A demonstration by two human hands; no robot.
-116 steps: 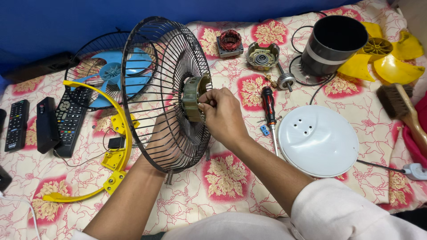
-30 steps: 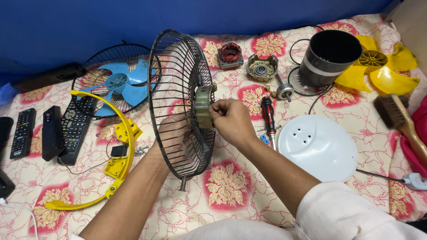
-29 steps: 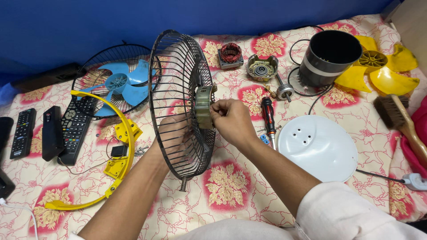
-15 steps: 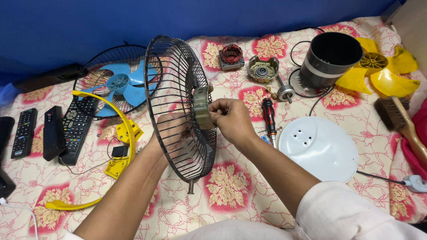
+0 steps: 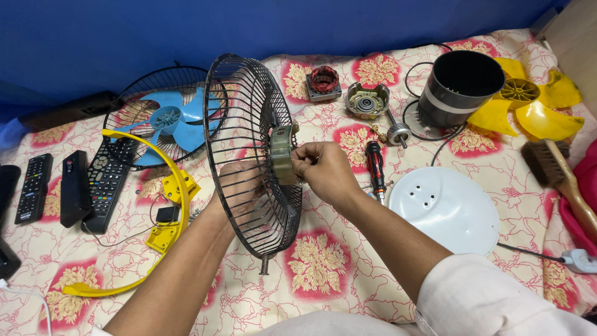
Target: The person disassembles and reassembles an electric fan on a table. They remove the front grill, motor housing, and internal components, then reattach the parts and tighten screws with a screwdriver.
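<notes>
1. I hold a dark round wire fan guard upright on its edge in the middle of the scene, above the red-flowered cream cloth.
2. My left hand is behind the mesh, seen through the wires; it seems to press against the back of the guard, but I cannot tell how the fingers close.
3. My right hand is in front, to the right of the guard, its fingertips pinched on the olive-green metal bracket at the guard's centre.
4. Just right of that hand lies a red-and-black handled screwdriver, and beside it a white round plastic cover.
5. Farther off on the right stand a black cylindrical housing and a yellow plastic fan blade.
6. On the far left lies a second wire guard with a blue fan blade inside it, with a yellow curved plastic frame nearer me.
7. Black remote controls lie at the left edge.
</notes>
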